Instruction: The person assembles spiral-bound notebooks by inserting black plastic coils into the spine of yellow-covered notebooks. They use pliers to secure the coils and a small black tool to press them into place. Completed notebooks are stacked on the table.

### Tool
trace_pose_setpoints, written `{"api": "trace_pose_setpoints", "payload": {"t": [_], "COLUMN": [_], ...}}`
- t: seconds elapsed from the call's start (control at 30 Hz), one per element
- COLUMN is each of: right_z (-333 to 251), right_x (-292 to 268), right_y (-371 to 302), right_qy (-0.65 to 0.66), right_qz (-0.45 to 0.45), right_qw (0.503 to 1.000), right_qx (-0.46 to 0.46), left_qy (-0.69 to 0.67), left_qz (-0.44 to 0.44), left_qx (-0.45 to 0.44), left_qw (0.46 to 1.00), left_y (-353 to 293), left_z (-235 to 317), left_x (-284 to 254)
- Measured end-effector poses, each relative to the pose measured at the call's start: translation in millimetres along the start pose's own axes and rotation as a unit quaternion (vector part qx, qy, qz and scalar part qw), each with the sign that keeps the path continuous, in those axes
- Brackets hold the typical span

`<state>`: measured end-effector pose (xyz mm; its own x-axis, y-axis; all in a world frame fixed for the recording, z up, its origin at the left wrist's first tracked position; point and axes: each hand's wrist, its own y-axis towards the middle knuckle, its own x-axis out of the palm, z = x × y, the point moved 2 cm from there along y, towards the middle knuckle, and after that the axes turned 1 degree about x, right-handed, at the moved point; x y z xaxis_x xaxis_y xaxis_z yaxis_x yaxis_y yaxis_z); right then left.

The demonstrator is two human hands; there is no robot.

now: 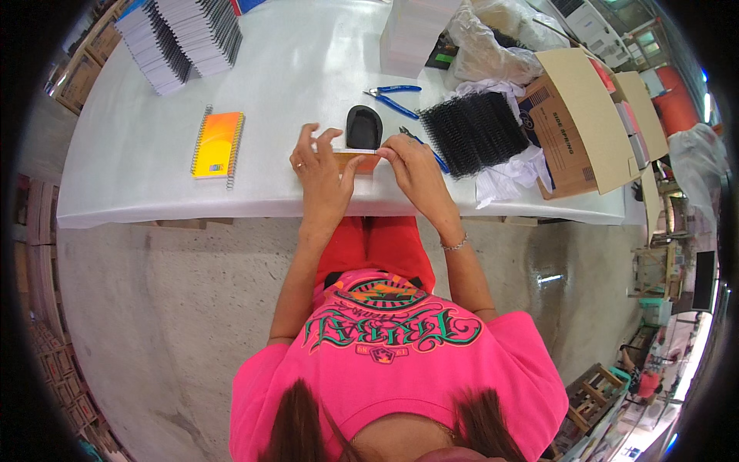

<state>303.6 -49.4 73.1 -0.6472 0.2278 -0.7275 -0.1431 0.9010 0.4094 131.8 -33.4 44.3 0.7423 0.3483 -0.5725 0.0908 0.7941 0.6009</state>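
A small notebook [360, 165] with an orange cover stands on edge near the table's front, its pale page edge facing up. My left hand [318, 165] is at its left end, thumb against the cover and the other fingers raised and curved. At the right end my right hand [418, 171] pinches the notebook's upper corner between thumb and fingers. Just beyond the notebook sits a black rounded dish-like piece [363, 128]. To the left lies another yellow-orange notebook [219, 146] with a wire coil along its side, the coil sticking out past the lower end.
Blue-handled pliers [396, 100] lie beyond my right hand, with a second blue-handled tool [433, 154] closer. Right of them are a pile of black spiral coils [473, 132] and an open cardboard box [573, 127]. Stacks of coil-bound notebooks [181, 42] and white paper [416, 35] stand farther back.
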Motion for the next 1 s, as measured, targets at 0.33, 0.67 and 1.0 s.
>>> {"api": "trace_pose_setpoints", "payload": {"t": [0.33,0.67,1.0], "right_z": [19.3,69.4,61.9], "right_x": [-11.4,19.7,11.3], "right_y": [24.7,52.3,40.2], "right_qy": [0.133,0.055,0.522], "right_qz": [-0.217,-0.238,-0.228], "right_qw": [0.966,0.97,0.808], "right_qx": [0.05,0.01,0.149], "left_qy": [-0.125,-0.179,-0.209], "left_qz": [-0.028,-0.062,-0.06], "left_qx": [-0.099,-0.089,-0.086], "left_qw": [0.987,0.978,0.972], "left_y": [-9.3,8.6,8.1], "left_z": [-37.1,-70.7,-74.5], "left_x": [-7.3,-20.7,-10.5]}}
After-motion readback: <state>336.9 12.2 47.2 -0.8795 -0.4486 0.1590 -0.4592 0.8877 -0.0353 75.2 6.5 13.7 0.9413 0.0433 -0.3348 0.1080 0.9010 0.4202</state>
